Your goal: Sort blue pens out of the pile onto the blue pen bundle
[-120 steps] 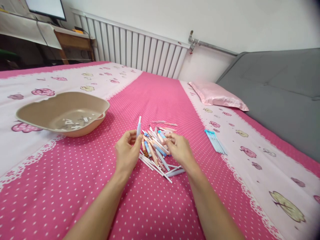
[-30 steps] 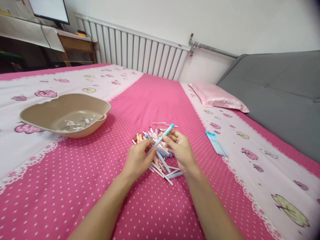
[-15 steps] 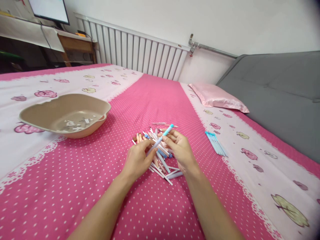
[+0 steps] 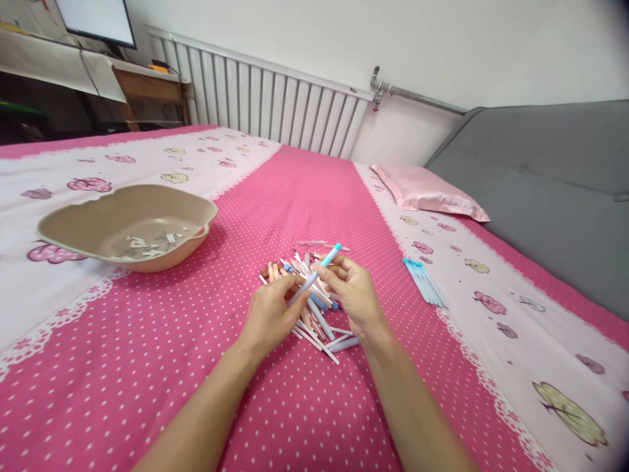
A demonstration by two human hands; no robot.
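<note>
A pale blue pen (image 4: pixel 311 280) with a bright turquoise end is held between my two hands, tilted up to the right. My left hand (image 4: pixel 272 308) is closed on its lower end. The fingers and thumb of my right hand (image 4: pixel 354 293) pinch it nearer the turquoise end. Beneath both hands lies a loose pile of pen parts (image 4: pixel 314 331): thin white sticks, pale blue barrels, pinkish and brown pieces. The hands cover part of this pile. To the right, several pale blue pens (image 4: pixel 424 283) with turquoise ends lie side by side on the bedspread.
A beige basin (image 4: pixel 122 210) with small white and grey pieces in it stands at the left. The pink dotted bedspread (image 4: pixel 314 190) covers the bed. A pink pillow (image 4: pixel 427 190) rests by a grey headboard (image 4: pixel 540 170). A radiator (image 4: pixel 260 92) lines the wall.
Almost nothing differs. My right fingers have shifted very slightly on the pen; the pile, the row of pens and the basin stay where they were.
</note>
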